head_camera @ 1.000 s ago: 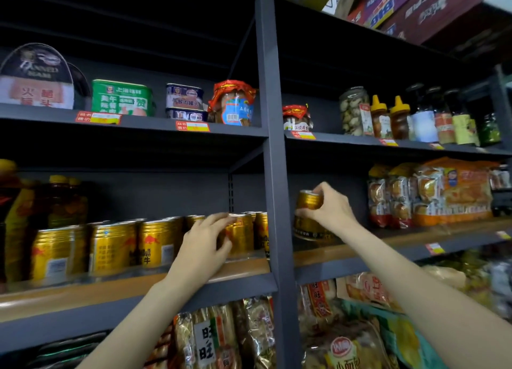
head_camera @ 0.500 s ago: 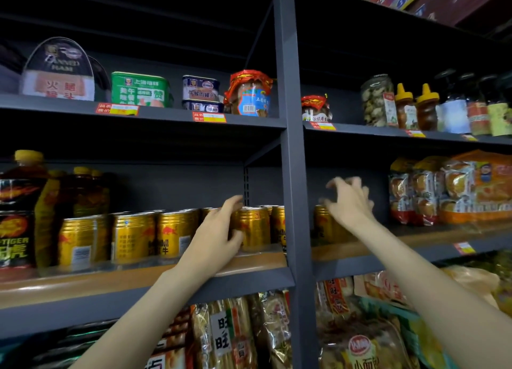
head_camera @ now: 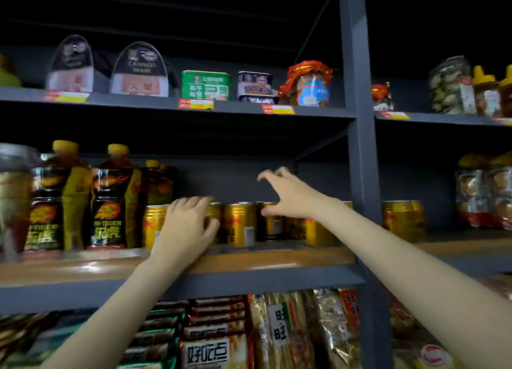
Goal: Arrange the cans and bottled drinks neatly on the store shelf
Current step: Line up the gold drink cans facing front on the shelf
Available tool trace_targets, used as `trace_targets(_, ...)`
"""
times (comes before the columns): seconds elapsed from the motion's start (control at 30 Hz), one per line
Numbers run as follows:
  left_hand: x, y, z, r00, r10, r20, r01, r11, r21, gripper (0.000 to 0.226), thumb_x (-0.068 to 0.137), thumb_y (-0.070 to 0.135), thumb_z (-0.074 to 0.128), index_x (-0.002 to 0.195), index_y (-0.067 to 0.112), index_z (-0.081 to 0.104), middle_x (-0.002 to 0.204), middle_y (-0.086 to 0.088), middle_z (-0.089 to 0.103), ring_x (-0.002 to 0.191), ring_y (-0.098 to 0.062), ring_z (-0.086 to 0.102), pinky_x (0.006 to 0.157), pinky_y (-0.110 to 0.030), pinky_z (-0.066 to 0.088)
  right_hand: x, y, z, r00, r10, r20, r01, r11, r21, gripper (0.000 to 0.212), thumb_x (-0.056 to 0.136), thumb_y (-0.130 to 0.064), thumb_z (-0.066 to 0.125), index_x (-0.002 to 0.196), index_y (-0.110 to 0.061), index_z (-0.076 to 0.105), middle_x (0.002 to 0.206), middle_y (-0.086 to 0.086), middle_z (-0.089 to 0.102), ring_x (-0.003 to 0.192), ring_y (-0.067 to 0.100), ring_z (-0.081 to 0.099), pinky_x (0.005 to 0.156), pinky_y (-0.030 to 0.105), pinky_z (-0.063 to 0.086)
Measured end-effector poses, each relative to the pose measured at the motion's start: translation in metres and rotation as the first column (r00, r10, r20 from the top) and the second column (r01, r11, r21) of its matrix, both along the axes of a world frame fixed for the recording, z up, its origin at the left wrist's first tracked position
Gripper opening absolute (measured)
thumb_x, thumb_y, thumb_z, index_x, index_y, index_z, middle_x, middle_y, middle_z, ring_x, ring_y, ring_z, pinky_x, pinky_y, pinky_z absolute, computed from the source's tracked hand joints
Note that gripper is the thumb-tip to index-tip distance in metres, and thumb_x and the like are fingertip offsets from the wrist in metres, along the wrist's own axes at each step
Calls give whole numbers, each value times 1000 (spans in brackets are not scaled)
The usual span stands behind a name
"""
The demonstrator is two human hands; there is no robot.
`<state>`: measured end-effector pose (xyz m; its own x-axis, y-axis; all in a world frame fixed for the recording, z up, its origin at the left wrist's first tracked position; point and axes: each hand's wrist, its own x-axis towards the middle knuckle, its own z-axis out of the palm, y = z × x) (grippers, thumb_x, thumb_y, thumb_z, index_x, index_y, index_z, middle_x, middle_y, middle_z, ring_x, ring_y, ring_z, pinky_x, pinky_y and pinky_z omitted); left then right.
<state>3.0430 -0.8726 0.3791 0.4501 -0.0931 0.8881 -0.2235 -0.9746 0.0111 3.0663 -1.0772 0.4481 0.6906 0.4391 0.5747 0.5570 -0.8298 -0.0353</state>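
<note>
The gold cans (head_camera: 239, 224) stand in a row on the wooden shelf (head_camera: 277, 260), beside the bottled drinks (head_camera: 109, 199). The left hand (head_camera: 185, 227) rests spread fingers against the row, probably to steady it. The right hand (head_camera: 291, 195) hovers over the cans, fingers open and clawed, holding nothing, apparently poised to take one.

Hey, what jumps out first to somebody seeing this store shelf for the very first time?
Two bare arms reach into the middle shelf: the left hand rests against the row of gold cans, while the right hand hovers spread above them. To their left stand dark tiger-label bottles with yellow caps, and above sits a green tin.
</note>
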Motion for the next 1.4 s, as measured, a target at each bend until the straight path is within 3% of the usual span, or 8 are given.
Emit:
trace_targets(0.17,5,1,-1,997,70,36,-73,995,75,58,81,36,30,115,5,64,101,-14,68,93,-36,63,92,-48,44,62,21,18,928,-283,-243,199,927,-318,94,81,-30,74,152,-24,13,158,7,16,142,30,24,110,43,31)
trace_targets(0.4,3,-2,1,998,57,3,-57,997,60,65,81,40,22,128,11,55,112,-10,64,106,-31,56,102,-42,33,95,25,21,889,-362,-280,241,891,-386,92,79,-33,75,151,-27,18,159,3,17,142,29,24,108,45,35)
trace_targets(0.63,2,-4,0,1000,30,1,-30,999,20,53,82,32,35,121,6,59,110,-11,64,104,-29,56,102,-39,32,84,23,22,923,-319,-217,250,923,-293,79,70,-30,83,134,-26,38,145,5,37,128,29,37,98,42,41)
trace_targets(0.8,3,-3,-3,1000,12,-9,-11,1000,11,54,82,34,31,123,9,57,118,-9,61,115,-27,50,105,-37,28,35,10,28,956,-287,62,292,951,-107,73,68,-37,82,127,-31,39,134,14,40,123,34,35,98,45,33)
trace_targets(1.0,-11,-7,-3,972,-112,208,96,992,88,42,86,28,36,115,14,64,119,-3,63,118,-20,49,107,-36,21,-75,-44,-1,985,-19,174,-30,962,272,73,65,-39,84,122,-37,39,116,5,42,105,24,46,78,29,44)
trace_targets(1.07,-25,-16,-9,935,-268,232,250,963,104,39,86,29,36,112,18,64,118,4,62,118,-11,42,106,-26,17,-98,-58,-23,983,73,169,-135,911,390,70,64,-37,84,119,-39,40,111,2,48,99,17,51,68,18,41)
trace_targets(1.2,-55,-42,-24,798,-602,-28,600,798,-55,44,89,37,41,131,26,47,127,13,49,120,2,37,97,-2,20,-102,-65,-49,967,252,42,-220,737,638,68,63,-31,84,118,-40,45,106,-3,52,97,11,56,69,22,48)
trace_targets(1.4,-66,-63,-29,650,-757,-70,712,639,-292,86,77,31,74,138,40,14,133,28,30,120,18,32,93,1,30,-96,-63,-64,782,619,-72,-172,325,930,65,61,-18,77,119,-32,53,118,13,57,96,24,69,78,31,58)
